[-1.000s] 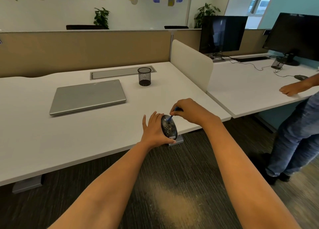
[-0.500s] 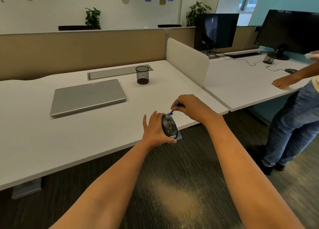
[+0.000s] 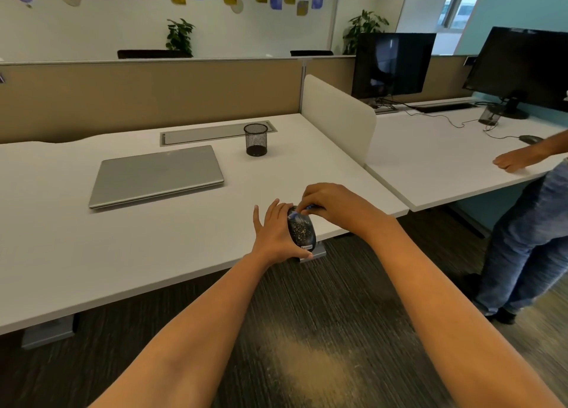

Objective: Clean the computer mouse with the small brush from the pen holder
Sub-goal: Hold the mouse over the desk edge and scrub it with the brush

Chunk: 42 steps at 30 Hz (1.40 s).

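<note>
Fingers (image 3: 307,206) of the right hand (image 3: 333,206) are pinched on the small blue brush (image 3: 313,206), its tip set against the far end of the computer mouse (image 3: 301,230). That dark mouse, speckled with gold flecks, is gripped from its side by the left hand (image 3: 275,234) and is held tilted at the bench's (image 3: 129,248) near edge. At 11 o'clock from the hands, well apart, the black mesh pen holder (image 3: 256,139) is seen upright; a closed grey laptop (image 3: 156,175) is seen at 10 o'clock. A standing person's hand (image 3: 510,163) is rested on the neighbouring bench (image 3: 436,162) at 2 o'clock.
</note>
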### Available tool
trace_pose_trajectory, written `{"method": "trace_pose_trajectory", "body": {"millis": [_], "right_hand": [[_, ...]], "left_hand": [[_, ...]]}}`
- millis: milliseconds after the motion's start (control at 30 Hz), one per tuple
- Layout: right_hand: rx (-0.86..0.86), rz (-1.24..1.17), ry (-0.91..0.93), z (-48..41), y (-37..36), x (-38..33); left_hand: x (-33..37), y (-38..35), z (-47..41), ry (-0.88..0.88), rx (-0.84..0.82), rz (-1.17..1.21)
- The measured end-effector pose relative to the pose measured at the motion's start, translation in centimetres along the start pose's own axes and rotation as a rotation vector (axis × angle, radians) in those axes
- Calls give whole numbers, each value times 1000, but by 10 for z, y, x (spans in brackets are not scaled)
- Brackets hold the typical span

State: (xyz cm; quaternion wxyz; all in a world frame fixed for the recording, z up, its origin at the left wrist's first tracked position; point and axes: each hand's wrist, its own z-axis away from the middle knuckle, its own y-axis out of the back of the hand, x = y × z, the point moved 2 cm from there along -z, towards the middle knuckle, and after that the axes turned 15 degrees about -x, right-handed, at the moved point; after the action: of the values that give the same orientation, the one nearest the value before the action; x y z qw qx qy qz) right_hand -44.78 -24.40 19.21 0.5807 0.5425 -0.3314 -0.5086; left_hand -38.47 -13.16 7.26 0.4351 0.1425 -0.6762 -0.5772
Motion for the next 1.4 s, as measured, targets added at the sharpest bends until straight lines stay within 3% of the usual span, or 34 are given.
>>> {"method": "trace_pose_trajectory", "body": {"millis": [300, 600, 700, 800, 967, 1100, 1300, 1400], "right_hand": [[49, 186, 108, 6, -27, 5], [-19, 137, 154, 12, -17, 10], [48, 0, 154, 15, -10, 16], [231, -253, 67, 8, -2, 28], [417, -530, -242, -15, -5, 29], [483, -554, -387, -22, -11, 16], [473, -499, -430, -19, -16, 8], [548, -498, -433, -19, -11, 6]], "left_hand": [[5, -1, 0, 32, 17, -15], [0, -3, -5, 45, 33, -20], [-1, 0, -6, 38, 44, -7], [3, 1, -7, 37, 47, -4], [8, -3, -5, 28, 60, 17], [10, -1, -4, 52, 52, -4], [7, 4, -4, 50, 62, 5], [8, 3, -3, 55, 55, 3]]}}
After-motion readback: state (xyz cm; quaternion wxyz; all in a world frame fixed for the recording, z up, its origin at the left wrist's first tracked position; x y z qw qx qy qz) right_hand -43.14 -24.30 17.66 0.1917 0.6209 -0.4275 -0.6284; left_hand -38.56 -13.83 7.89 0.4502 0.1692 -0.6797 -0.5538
